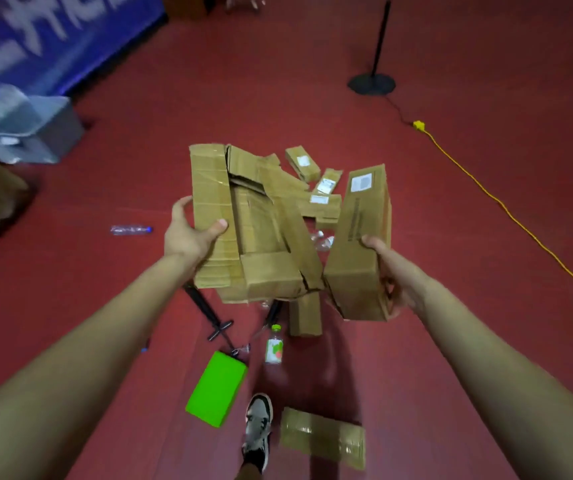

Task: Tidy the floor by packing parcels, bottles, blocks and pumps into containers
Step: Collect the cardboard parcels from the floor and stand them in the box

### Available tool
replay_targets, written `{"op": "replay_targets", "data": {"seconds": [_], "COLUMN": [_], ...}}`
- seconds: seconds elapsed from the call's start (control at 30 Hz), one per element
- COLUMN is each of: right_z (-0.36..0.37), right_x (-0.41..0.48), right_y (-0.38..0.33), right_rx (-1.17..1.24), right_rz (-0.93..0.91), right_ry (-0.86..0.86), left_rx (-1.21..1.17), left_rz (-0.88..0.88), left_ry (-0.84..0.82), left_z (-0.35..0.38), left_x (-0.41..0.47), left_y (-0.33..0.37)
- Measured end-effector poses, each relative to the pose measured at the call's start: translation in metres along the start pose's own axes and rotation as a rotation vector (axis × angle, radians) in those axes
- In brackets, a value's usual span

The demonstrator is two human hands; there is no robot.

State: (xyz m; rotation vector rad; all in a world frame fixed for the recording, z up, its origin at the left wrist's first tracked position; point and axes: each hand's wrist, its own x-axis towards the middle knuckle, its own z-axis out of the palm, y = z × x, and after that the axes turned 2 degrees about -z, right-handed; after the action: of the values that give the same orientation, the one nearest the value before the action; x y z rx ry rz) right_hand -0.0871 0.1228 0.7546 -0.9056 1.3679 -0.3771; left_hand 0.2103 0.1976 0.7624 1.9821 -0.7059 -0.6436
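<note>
The crushed box (243, 230) was matt brown cardboard, torn and creased, with strips of shinier tape. The long parcel (357, 251) was smoother cardboard with a white paper label. The floor (468, 237) looked smooth and faintly glossy. The green block (216, 393) was matt, the bottle (274, 346) clear plastic, and the taped parcel (323, 436) glossy.

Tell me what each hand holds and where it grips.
Left hand grips the battered taped parcel by its left edge, thumb on top. Right hand grips the long labelled parcel along its right side.
</note>
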Motion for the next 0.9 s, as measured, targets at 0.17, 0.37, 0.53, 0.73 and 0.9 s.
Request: {"op": "replay_targets", "data": {"seconds": [0.17,0.37,0.53,0.73,0.9], "right_z": [0.071,0.184,0.302,0.458,0.573], "right_x": [-0.039,-0.054,-0.074,-0.079,-0.09], "right_y": [-0.038,-0.075,-0.099,-0.128,-0.155], "right_rx": [-0.067,-0.28,-0.45,-0.473,-0.562], "right_rz": [-0.045,-0.099,-0.106,-0.141,-0.181], "right_ry": [-0.126,-0.295,-0.413,-0.497,-0.551], "left_rx": [-0.031,-0.031,-0.038,-0.012,-0.013], "left_rz": [-0.024,-0.084,-0.164,-0.173,-0.209], "left_ry": [0.177,0.376,0.5,0.639,0.717], "left_z": [-0.1,-0.222,-0.335,-0.476,-0.567], "left_x": [-0.019,-0.027,-0.024,0.003,0.023], "left_y": [-0.004,-0.036,-0.08,-0.119,-0.144]}}
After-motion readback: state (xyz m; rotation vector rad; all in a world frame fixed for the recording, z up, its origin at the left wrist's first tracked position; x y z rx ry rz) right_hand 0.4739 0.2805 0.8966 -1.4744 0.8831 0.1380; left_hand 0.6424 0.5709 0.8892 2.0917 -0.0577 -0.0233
